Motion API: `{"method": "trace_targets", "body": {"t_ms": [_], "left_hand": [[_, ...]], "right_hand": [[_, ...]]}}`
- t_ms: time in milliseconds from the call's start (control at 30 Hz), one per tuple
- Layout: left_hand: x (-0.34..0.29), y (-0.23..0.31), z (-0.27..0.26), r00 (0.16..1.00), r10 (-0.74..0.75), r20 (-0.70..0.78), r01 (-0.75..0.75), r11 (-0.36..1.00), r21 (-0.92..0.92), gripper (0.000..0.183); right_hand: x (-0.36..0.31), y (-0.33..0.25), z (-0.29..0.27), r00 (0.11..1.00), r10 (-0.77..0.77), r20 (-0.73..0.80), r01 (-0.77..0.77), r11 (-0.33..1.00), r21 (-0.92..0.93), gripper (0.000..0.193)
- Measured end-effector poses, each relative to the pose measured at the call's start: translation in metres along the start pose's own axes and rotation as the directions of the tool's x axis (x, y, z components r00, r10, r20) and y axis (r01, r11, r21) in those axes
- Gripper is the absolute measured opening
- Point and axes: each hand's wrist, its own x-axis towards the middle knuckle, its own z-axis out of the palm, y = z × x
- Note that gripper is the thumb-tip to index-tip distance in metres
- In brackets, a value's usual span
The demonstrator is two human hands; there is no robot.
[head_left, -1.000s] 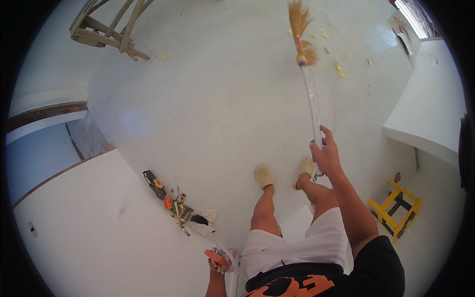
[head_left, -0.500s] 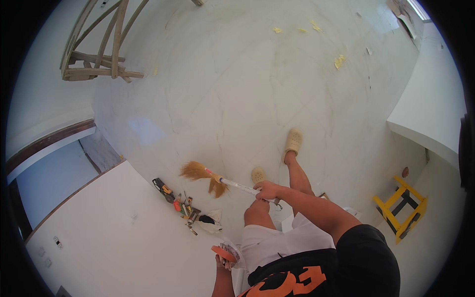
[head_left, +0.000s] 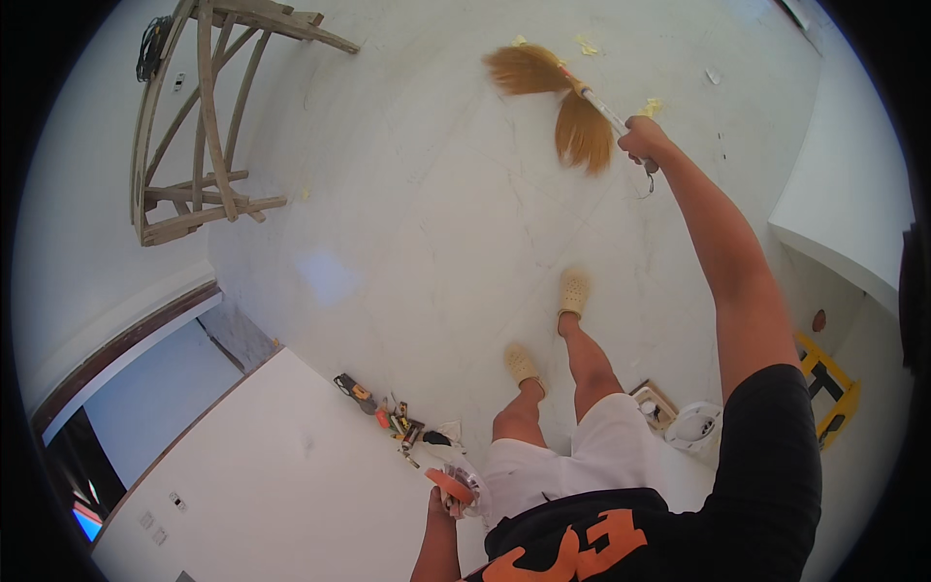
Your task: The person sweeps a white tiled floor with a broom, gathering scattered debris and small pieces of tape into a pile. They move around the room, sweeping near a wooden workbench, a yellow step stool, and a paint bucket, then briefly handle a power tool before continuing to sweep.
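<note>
My right hand (head_left: 642, 143) is closed round the white handle of a soft broom (head_left: 585, 131), near the end with a hanging loop. Lifted out at arm's length, the broom has tan bristles that fan out in two tufts, in front of the pale floor. Low by my left hip, my left hand (head_left: 441, 504) is closed on an orange ring that looks like a roll of tape (head_left: 451, 485). Clear plastic (head_left: 472, 482) is bunched beside the roll; what else the fingers hold is hidden.
Yellow scraps (head_left: 652, 107) lie on the floor. A wooden trestle (head_left: 208, 126) stands far left. Hand tools (head_left: 398, 419) lie along the low white wall (head_left: 281, 456). A white bucket (head_left: 692, 427) and a tan tray (head_left: 656, 403) sit by my right leg, a yellow step stool (head_left: 836, 393) farther right.
My right hand has swung the broom forward and to the right, from beside my knees out to arm's length. The left hand keeps hold of the orange roll. My feet have shifted slightly.
</note>
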Motion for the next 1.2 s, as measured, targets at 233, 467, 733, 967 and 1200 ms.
{"method": "trace_targets", "body": {"t_ms": [233,467,733,967,1200], "left_hand": [[0.048,0.049,0.062,0.982,0.045,-0.182,-0.022,0.991,0.13,0.071],[0.121,0.059,0.118,0.99,-0.139,0.0,0.138,0.989,0.055,0.063],[0.217,0.073,0.161,0.923,-0.041,-0.382,0.109,0.981,0.158,0.064],[0.334,0.134,0.199,0.918,-0.385,0.093,0.355,0.904,0.239,0.069],[0.386,0.202,0.266,0.93,-0.365,-0.044,0.368,0.915,0.166,0.067]], "right_hand": [[-0.03,0.072,-0.028,0.862,0.076,-0.501,0.061,0.966,0.252,0.059],[-0.297,0.207,0.007,0.764,0.153,-0.626,0.035,0.96,0.277,0.049],[-0.528,0.285,0.138,0.512,0.82,-0.257,-0.615,0.559,0.557,0.051],[-0.382,0.314,0.163,0.352,0.768,0.536,-0.402,-0.393,0.827,0.023],[-0.13,0.155,0.078,0.683,0.513,0.52,-0.183,-0.569,0.802,0.028]]}}
